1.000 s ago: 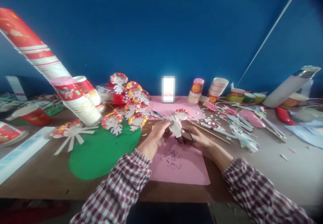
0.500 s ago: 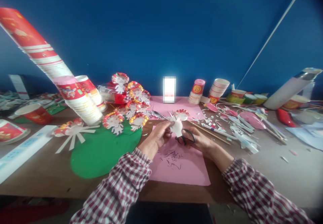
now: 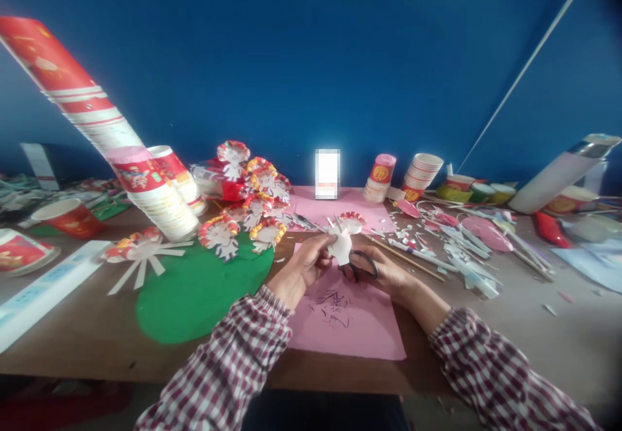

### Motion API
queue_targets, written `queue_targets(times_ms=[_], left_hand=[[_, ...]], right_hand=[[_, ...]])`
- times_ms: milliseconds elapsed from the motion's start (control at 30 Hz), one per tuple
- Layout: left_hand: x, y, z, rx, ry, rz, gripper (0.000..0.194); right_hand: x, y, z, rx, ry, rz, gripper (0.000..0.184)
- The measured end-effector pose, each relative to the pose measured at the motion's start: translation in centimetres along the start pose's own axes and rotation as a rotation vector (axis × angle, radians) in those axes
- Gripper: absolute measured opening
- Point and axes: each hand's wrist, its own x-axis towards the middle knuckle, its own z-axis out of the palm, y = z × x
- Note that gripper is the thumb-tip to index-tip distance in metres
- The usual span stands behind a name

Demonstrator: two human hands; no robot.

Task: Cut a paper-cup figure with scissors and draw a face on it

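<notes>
My left hand [image 3: 308, 257] is closed on a small white paper cutout [image 3: 341, 248], which has a rounded body and thin points at its top. My right hand [image 3: 381, 269] grips the black handles of a pair of scissors [image 3: 365, 264]; the blades are mostly hidden behind the paper. Both hands are above a pink sheet [image 3: 359, 327] with dark brush-like marks. Just beyond the cutout lies a paper figure with a red and white curled rim [image 3: 352, 220].
Several curly-rimmed paper figures [image 3: 265, 233] lie around a green sheet [image 3: 194, 301]. Tall stacked paper cups [image 3: 155, 198] lean at left. A white box [image 3: 53, 288] lies near them. Paper scraps [image 3: 466, 240], sticks and a flask [image 3: 558, 175] fill the right side.
My hands stay almost in place around the cutout and scissors. The scissor handles have shifted slightly, and the whole view has drifted a little.
</notes>
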Motion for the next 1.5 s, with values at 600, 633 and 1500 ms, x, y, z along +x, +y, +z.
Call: queue_targets(times_ms=[600,633,1500], left_hand=[[-0.3,-0.5,0.9,0.036,0.057,0.184,0.029],[-0.2,-0.5,0.8,0.035,0.055,0.188,0.029],[-0.3,-0.5,1.1,0.017,0.068,0.185,0.030]], right_hand=[[0.1,-0.1,0.4,-0.054,0.042,-0.044,0.042],[0.1,-0.1,0.4,-0.057,0.044,-0.046,0.042],[0.2,-0.1,0.6,-0.119,0.088,-0.051,0.042]])
